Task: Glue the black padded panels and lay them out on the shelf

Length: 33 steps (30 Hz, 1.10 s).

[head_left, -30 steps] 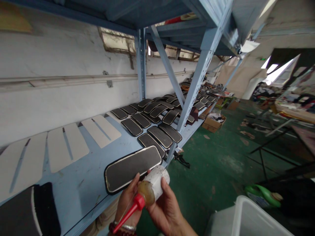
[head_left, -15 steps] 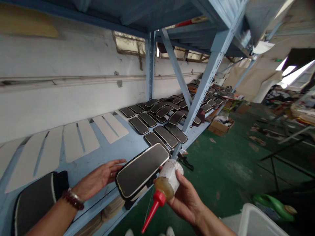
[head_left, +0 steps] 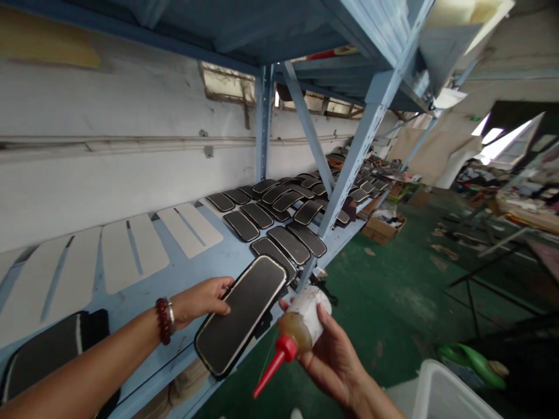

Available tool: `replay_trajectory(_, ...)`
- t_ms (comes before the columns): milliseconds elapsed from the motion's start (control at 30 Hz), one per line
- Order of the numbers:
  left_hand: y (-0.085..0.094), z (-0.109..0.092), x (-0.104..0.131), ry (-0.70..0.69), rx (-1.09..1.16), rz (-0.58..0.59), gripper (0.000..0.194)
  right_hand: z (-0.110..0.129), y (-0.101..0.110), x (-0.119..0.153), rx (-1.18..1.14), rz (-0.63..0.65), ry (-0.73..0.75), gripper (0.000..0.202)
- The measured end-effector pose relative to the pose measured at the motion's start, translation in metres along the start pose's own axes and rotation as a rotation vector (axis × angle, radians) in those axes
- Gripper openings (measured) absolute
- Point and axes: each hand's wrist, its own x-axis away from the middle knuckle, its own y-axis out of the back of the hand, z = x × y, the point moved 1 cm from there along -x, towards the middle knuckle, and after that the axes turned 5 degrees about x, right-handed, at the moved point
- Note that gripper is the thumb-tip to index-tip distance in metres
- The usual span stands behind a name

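Observation:
A dark, round-cornered panel (head_left: 244, 314) with a pale line along its rim lies tilted at the front edge of the blue shelf. My left hand (head_left: 205, 302), with a beaded bracelet at the wrist, grips its left edge, thumb on top and fingers partly hidden at the side. In my right hand (head_left: 327, 343) is a squeeze bottle (head_left: 301, 320) with amber liquid, its red nozzle pointing down and left. The bottle is beside the panel's right edge, and a thin strand shows near the nozzle. A dark piece (head_left: 43, 355) lies at lower left, partly behind my left forearm.
Several similar dark panels (head_left: 288, 244) cover the blue shelf (head_left: 192, 276) farther back. White sheets (head_left: 131, 250) lie along the wall. A blue upright post (head_left: 349, 169) rises at the shelf's front edge. A white bin (head_left: 449, 396) and a green container (head_left: 471, 366) stand at lower right.
My left hand has gone from open beside the panel to gripping its left edge. The panel has turned to a steeper angle. My right hand still holds the bottle, nearly unmoved.

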Motion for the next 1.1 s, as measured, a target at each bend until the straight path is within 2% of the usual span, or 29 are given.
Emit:
replay_trajectory(100, -0.002, 0.0, 0.018, -0.006, -0.006, 0.043, 0.041, 0.03, 0.002, 0.001, 0.01, -0.077, 0.158, 0.05)
replay_trajectory(200, -0.005, 0.0, 0.034, 0.016, 0.01, 0.104, 0.041, 0.058, 0.001, -0.001, 0.097, -0.121, 0.34, 0.045)
replay_trajectory(333, -0.011, 0.0, 0.045, 0.048, 0.003, 0.122, 0.041, 0.076, 0.0, -0.004, 0.236, -0.124, 0.514, 0.037)
replay_trajectory(667, -0.018, 0.003, 0.052, 0.061, 0.023, 0.181, 0.043, 0.074, -0.003, -0.006, 0.388, -0.112, 0.625, 0.035)
replay_trajectory(800, -0.016, 0.01, 0.054, 0.037, 0.065, 0.112, 0.046, 0.068, 0.0, -0.003, 0.365, -0.15, 0.616, 0.032)
replay_trajectory(1100, -0.028, 0.015, 0.048, 0.073, 0.211, 0.09, 0.043, 0.053, 0.007, -0.003, 0.17, -0.258, 0.618, 0.031)
